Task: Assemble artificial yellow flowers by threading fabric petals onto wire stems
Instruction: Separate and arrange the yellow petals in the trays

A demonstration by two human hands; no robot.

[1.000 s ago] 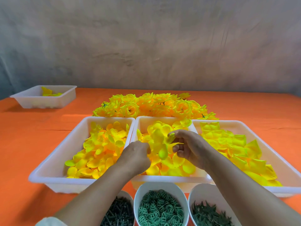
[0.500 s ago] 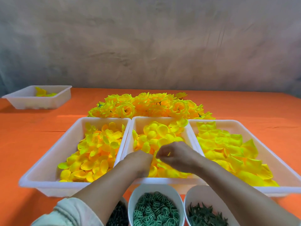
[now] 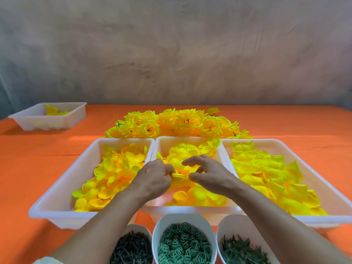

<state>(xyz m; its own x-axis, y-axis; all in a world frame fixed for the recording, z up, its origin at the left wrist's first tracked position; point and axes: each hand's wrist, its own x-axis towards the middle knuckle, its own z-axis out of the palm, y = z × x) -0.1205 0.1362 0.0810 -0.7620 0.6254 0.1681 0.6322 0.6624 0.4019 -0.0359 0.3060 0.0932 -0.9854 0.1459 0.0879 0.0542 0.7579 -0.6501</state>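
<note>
Both hands are over the middle tray [image 3: 165, 143], which is full of yellow petals [image 3: 198, 193]. The left hand [image 3: 154, 178] pinches a flat yellow petal [image 3: 178, 175] in its fingertips. It sticks out to the right, just above the pile. The right hand [image 3: 211, 174] is just beside it, fingers bent, thumb close to the petal. I cannot tell if it holds anything. More petals fill the left tray [image 3: 62, 187] and the right tray [image 3: 314, 178]. Finished flowers [image 3: 171, 122] lie on the far side, and three white cups [image 3: 181, 219] stand nearest.
</note>
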